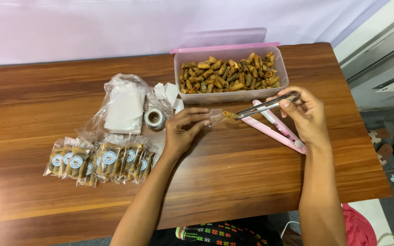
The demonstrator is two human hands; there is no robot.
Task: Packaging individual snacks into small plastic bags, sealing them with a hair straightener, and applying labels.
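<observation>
My right hand (307, 114) grips metal tongs (265, 106) whose tips pinch a small fried roll (229, 115). My left hand (184, 130) holds a small clear plastic bag (215, 117) with its mouth toward the roll, which sits right at the bag's opening. A clear plastic tub (233, 94) filled with many small fried rolls stands just behind the hands. A pink heat sealer (274, 127) lies on the table under the tongs.
Several sealed packets of rolls with round labels (101, 161) lie in a row at the left. A bag of empty clear pouches (123, 107), a roll of stickers (154, 118) and a pink lid (224, 47) lie on the wooden table (233, 168).
</observation>
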